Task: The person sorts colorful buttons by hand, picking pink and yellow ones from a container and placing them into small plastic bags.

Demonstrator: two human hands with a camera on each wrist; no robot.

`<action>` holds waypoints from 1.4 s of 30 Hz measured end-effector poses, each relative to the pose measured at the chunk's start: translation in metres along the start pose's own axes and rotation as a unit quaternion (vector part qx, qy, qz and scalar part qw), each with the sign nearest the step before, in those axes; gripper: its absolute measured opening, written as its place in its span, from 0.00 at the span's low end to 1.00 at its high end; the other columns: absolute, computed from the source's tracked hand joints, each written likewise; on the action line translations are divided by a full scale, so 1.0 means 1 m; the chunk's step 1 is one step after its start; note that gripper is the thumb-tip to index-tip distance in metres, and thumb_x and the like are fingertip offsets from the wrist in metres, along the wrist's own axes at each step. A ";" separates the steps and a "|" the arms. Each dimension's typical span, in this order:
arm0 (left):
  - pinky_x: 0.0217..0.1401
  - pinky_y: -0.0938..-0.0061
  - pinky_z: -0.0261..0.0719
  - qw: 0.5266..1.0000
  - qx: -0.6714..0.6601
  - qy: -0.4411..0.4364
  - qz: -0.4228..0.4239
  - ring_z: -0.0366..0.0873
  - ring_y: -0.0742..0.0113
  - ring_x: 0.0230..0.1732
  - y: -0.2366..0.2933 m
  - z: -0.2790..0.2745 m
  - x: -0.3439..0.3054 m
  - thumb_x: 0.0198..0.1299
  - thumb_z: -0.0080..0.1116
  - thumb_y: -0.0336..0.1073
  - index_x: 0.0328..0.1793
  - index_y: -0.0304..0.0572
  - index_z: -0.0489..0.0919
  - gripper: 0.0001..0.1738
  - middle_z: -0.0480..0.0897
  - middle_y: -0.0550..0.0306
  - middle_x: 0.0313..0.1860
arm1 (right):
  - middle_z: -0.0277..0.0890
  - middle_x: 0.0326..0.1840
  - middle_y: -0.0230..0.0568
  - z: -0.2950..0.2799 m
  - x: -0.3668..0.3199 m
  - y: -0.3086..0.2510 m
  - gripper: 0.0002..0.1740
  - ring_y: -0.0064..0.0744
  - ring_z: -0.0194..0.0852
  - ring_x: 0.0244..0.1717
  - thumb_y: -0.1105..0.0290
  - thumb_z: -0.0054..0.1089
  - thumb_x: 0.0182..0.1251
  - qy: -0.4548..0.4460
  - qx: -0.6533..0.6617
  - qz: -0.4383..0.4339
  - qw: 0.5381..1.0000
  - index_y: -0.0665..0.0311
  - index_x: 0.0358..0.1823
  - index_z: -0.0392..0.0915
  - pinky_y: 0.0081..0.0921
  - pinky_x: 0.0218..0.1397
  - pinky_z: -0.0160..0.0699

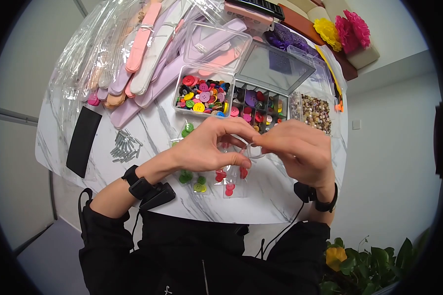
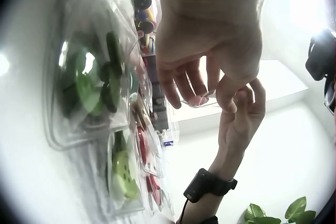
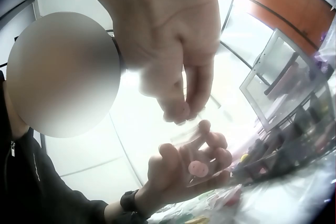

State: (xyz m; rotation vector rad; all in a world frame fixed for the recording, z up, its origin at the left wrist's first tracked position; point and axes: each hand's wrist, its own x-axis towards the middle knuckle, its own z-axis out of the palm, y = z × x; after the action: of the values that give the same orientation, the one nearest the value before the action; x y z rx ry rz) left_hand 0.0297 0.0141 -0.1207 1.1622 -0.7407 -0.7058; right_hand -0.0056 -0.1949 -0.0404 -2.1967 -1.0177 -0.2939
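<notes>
A small clear plastic bag [image 1: 255, 152] with pink buttons [image 3: 198, 168] in it is held between the fingers and thumb of my left hand [image 1: 206, 145]. Its mouth looks spread. Close over the bag, my right hand [image 1: 300, 150] has thumb and fingertips pinched together, and a pale pink button [image 3: 182, 110] shows at those tips in the right wrist view. Under my hands lie clear bags of green buttons [image 2: 89, 85] and of red buttons [image 1: 230, 190], partly hidden by the left hand.
Beyond my hands stand an open box of mixed buttons [image 1: 204, 97], a divided case [image 1: 251, 101] with its lid raised, and a box of beads [image 1: 316, 114]. To the left are metal pins [image 1: 126, 146], a black strip [image 1: 84, 141] and wrapped pastel straps [image 1: 145, 37].
</notes>
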 end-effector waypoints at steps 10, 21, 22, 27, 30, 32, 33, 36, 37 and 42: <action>0.64 0.70 0.76 1.000 -0.013 -0.004 -0.007 0.75 0.66 0.59 0.001 0.000 0.000 0.54 0.70 0.24 0.61 0.34 0.76 0.27 0.76 0.55 0.58 | 0.85 0.38 0.39 0.005 -0.001 -0.004 0.23 0.40 0.81 0.48 0.84 0.70 0.47 -0.006 0.060 0.087 0.994 0.66 0.49 0.82 0.32 0.46 0.83; 0.62 0.68 0.79 0.986 -0.154 0.062 -0.001 0.79 0.66 0.57 0.002 0.010 -0.001 0.62 0.63 0.26 0.59 0.33 0.77 0.18 0.80 0.51 0.56 | 0.82 0.35 0.35 -0.005 -0.008 0.003 0.23 0.28 0.76 0.38 0.81 0.69 0.53 0.012 0.099 0.165 0.981 0.66 0.53 0.79 0.24 0.45 0.72; 0.62 0.68 0.79 0.986 -0.153 0.060 0.000 0.79 0.66 0.57 0.002 0.011 -0.001 0.62 0.63 0.26 0.59 0.33 0.77 0.18 0.80 0.51 0.56 | 0.81 0.36 0.36 -0.004 -0.009 0.001 0.23 0.24 0.74 0.39 0.81 0.68 0.54 0.024 0.125 0.213 0.969 0.68 0.54 0.78 0.23 0.46 0.71; 0.53 0.74 0.83 0.995 -0.021 0.098 -0.011 0.82 0.68 0.50 0.000 0.012 -0.003 0.65 0.59 0.27 0.52 0.31 0.79 0.11 0.83 0.51 0.49 | 0.76 0.31 0.32 0.008 -0.006 -0.005 0.26 0.19 0.72 0.36 0.83 0.65 0.55 0.059 0.168 0.218 0.959 0.69 0.58 0.75 0.20 0.45 0.68; 0.47 0.77 0.84 0.995 0.006 0.101 -0.001 0.83 0.70 0.46 0.000 0.012 -0.004 0.65 0.59 0.27 0.49 0.31 0.80 0.09 0.84 0.51 0.46 | 0.75 0.29 0.31 0.016 -0.007 -0.004 0.29 0.19 0.71 0.33 0.83 0.64 0.54 0.067 0.206 0.212 0.953 0.71 0.61 0.71 0.19 0.43 0.68; 0.42 0.81 0.81 0.992 -0.037 0.121 -0.004 0.83 0.75 0.41 0.004 0.013 -0.004 0.65 0.60 0.28 0.46 0.32 0.81 0.07 0.85 0.56 0.40 | 0.74 0.28 0.31 0.024 -0.006 -0.006 0.27 0.19 0.70 0.32 0.82 0.64 0.54 0.089 0.207 0.223 0.948 0.71 0.58 0.73 0.18 0.41 0.68; 0.40 0.83 0.80 0.990 -0.058 0.131 -0.005 0.83 0.77 0.38 0.005 0.013 -0.003 0.65 0.60 0.29 0.44 0.32 0.82 0.07 0.86 0.58 0.37 | 0.73 0.28 0.31 0.027 -0.006 -0.007 0.24 0.18 0.69 0.30 0.82 0.64 0.55 0.110 0.207 0.235 0.943 0.71 0.56 0.75 0.18 0.39 0.68; 0.40 0.83 0.81 0.993 -0.022 0.119 0.005 0.83 0.76 0.38 0.002 0.010 -0.005 0.65 0.60 0.29 0.44 0.32 0.82 0.07 0.86 0.57 0.37 | 0.72 0.26 0.30 0.023 -0.007 -0.006 0.16 0.18 0.66 0.28 0.80 0.63 0.57 0.108 0.172 0.234 0.951 0.70 0.48 0.77 0.17 0.35 0.67; 0.39 0.83 0.81 0.994 -0.005 0.112 0.009 0.84 0.76 0.38 0.004 0.010 -0.005 0.65 0.60 0.30 0.44 0.32 0.81 0.07 0.86 0.56 0.37 | 0.71 0.26 0.31 0.018 -0.007 -0.005 0.11 0.17 0.65 0.27 0.79 0.62 0.58 0.085 0.137 0.222 0.962 0.69 0.43 0.77 0.17 0.32 0.66; 0.36 0.80 0.83 0.996 -0.015 0.084 -0.032 0.84 0.72 0.39 0.011 0.015 -0.004 0.66 0.59 0.29 0.44 0.31 0.80 0.06 0.84 0.54 0.36 | 0.70 0.25 0.31 0.019 -0.006 -0.009 0.08 0.17 0.62 0.24 0.75 0.60 0.62 0.039 0.140 0.255 0.956 0.68 0.26 0.72 0.19 0.26 0.61</action>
State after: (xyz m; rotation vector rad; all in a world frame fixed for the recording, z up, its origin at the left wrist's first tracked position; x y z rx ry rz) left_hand 0.0168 0.0118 -0.1068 1.2060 -0.5515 -0.6614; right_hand -0.0175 -0.1818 -0.0527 -2.0768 -0.3908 0.0037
